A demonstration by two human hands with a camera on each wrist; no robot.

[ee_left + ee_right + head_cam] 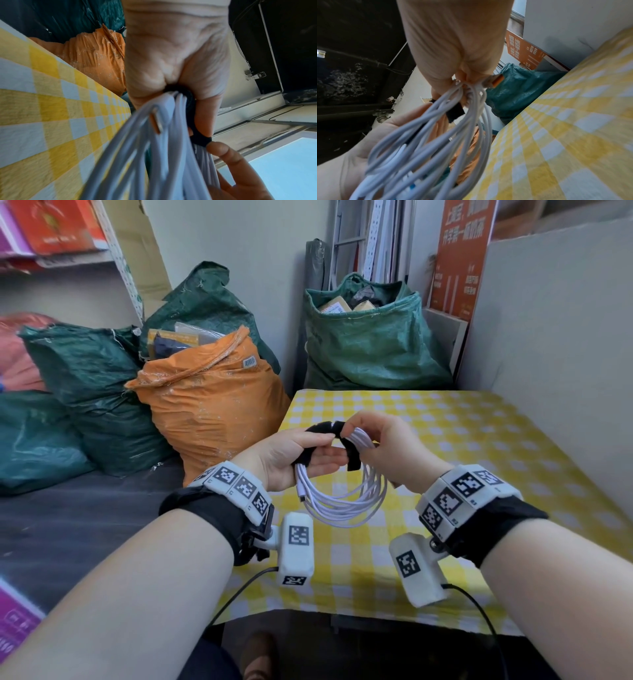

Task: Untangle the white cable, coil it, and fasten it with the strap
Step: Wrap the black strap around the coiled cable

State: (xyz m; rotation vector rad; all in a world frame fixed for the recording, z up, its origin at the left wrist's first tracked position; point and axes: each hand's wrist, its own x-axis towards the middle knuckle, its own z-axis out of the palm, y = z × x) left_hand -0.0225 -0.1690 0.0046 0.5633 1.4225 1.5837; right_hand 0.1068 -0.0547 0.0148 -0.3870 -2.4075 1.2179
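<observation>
Holding the coiled white cable (342, 498) up over the near left part of the yellow checked table (479, 446), you are at the last step: fastening. The untangling and coiling look done, since the loops hang together in one bundle below your hands, with one plug (302, 498) dangling on the left side of the coil.

Your left hand (291, 455) grips the top of the bundle, and the black strap (322, 429) runs over its fingers; the left wrist view shows the strands and strap squeezed inside the curled fist. Your right hand (383, 450) pinches the top of the coil just beside the left hand, with another length of strap hanging down in front of the loops. From the right wrist view the orange-tipped plug (494, 80) sticks out by your right fingers.

The strap looks draped round the bundle but not closed; whether any part has already stuck to itself I cannot tell. My reading is that the next move calls for pulling the free end snug round all the strands and pressing it onto the other end, while one hand keeps the loops from springing apart. Watch that both plugs stay with the bundle.

Orange (212, 405) and green sacks (373, 344) stand beyond the table.
</observation>
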